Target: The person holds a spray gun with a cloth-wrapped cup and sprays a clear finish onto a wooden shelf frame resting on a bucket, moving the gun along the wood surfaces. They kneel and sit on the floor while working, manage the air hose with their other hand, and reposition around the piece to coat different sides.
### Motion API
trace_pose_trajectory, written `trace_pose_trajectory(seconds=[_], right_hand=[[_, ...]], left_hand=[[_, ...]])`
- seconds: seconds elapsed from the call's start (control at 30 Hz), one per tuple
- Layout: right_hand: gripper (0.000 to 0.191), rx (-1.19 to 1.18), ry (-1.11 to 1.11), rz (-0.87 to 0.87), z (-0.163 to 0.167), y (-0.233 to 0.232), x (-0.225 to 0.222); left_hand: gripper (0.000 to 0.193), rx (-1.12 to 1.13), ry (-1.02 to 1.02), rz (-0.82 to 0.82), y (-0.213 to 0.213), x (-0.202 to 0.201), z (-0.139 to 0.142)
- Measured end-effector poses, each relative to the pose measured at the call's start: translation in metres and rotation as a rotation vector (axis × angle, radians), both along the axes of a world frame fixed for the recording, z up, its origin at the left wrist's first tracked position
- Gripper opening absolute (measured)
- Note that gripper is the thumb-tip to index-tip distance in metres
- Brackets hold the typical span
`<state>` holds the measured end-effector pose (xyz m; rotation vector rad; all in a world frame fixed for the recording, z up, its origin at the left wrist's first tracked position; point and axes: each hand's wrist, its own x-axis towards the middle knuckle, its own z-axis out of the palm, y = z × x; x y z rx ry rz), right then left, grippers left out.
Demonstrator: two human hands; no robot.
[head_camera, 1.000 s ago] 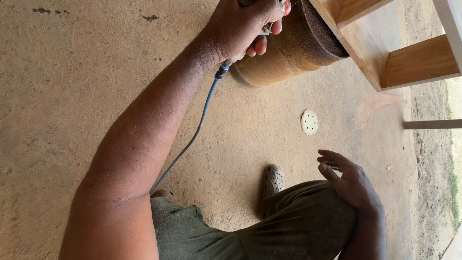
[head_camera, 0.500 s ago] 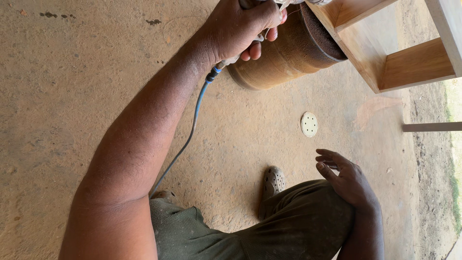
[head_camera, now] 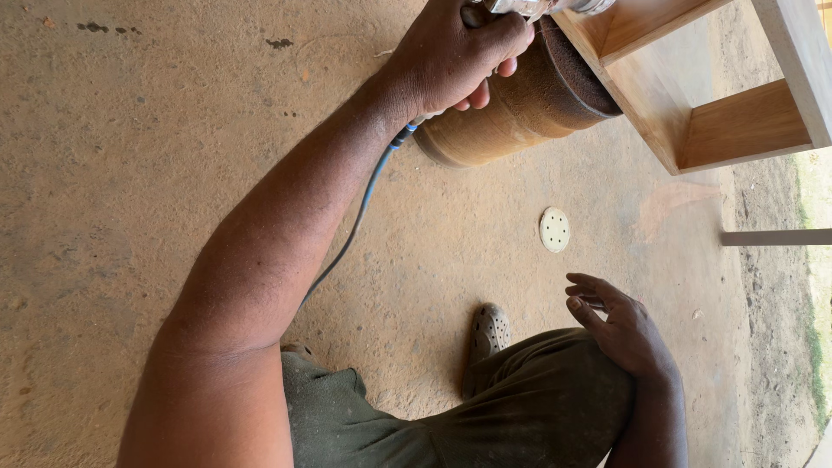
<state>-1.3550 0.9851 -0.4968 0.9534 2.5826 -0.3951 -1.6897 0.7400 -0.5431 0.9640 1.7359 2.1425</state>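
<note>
My left hand (head_camera: 455,56) is closed around a power tool (head_camera: 530,7); only a bit of its metal body shows at the top edge. It is held against the end of a wooden shelf unit (head_camera: 693,130), which rests over a brown barrel (head_camera: 529,108). A blue cord (head_camera: 364,208) runs from the tool down along my forearm. My right hand (head_camera: 620,329) rests on my right knee, holding nothing, fingers loosely curled and apart.
A round white sanding disc with holes (head_camera: 555,230) lies on the sandy concrete floor between the barrel and my knee. My shoe (head_camera: 490,329) is planted below it. A thin wooden strip (head_camera: 776,237) sticks in from the right edge.
My left hand and the tool have shifted only slightly against the shelf end. The right hand stays on the knee.
</note>
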Motion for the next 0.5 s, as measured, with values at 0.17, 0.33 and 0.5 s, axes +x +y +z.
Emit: trace_pose_trajectory(seconds=[0.17, 0.33, 0.5], right_hand=[[0.051, 0.01, -0.009, -0.004, 0.0023, 0.0016, 0.0016], [0.05, 0.001, 0.012, 0.005, 0.0007, -0.0011, -0.0019], [0.049, 0.004, 0.013, -0.018, 0.0027, -0.0024, -0.0008]], left_hand=[[0.026, 0.013, -0.007, 0.011, 0.008, 0.0005, -0.0013], [0.022, -0.04, -0.114, 0.016, 0.0019, 0.0033, -0.0008], [0.023, -0.108, -0.063, 0.006, 0.0059, 0.0016, -0.0017]])
